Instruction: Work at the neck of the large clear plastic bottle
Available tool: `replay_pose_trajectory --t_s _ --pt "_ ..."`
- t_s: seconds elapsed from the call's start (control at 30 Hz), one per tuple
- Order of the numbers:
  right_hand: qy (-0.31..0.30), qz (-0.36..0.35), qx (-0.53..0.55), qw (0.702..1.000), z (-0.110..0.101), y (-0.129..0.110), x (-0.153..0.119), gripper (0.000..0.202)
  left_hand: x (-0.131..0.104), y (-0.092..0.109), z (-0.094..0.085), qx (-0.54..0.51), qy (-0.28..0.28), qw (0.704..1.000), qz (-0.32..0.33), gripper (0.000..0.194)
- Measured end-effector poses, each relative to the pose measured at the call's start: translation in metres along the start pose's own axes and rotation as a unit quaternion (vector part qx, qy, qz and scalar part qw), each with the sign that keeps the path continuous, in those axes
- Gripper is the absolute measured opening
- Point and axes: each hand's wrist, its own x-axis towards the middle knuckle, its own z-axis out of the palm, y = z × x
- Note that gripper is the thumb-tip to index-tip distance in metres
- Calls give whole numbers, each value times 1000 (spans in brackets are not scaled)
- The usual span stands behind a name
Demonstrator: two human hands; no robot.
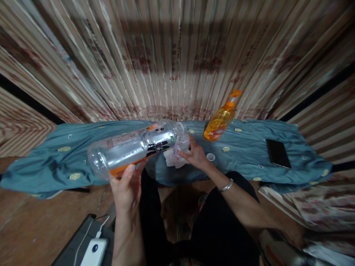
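My left hand (127,181) is closed round the lower side of a large clear plastic bottle (127,147) with a silver, black and orange label. The bottle lies tilted in the air, its neck pointing right. At its mouth, my right hand (195,153) grips a small clear plastic container (183,139); whether the two touch I cannot tell. Below the container lies a crumpled white tissue (172,159), partly covered by the hand. A small round whitish lid (210,157) sits on the cloth just right of my right hand.
An orange pump bottle (219,122) of yellow-orange liquid stands at the back. A black phone (278,153) lies to the right on the green patterned cloth (66,147). A striped curtain (172,55) hangs behind. At lower left is a white power bank (94,251) with a cable.
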Motion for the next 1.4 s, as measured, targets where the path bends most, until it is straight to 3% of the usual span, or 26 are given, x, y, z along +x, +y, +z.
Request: replay_pose_trajectory --t_s 0.3,0.5,1.4 --pt "17 31 -20 999 -1 -8 2 71 0 -2 -2 18 -32 999 6 42" --pt "10 48 -24 999 -5 -11 5 64 0 -3 1 20 -27 999 7 51" --pt "-4 28 9 1000 -5 -9 10 64 2 -8 -4 11 -31 999 3 45"
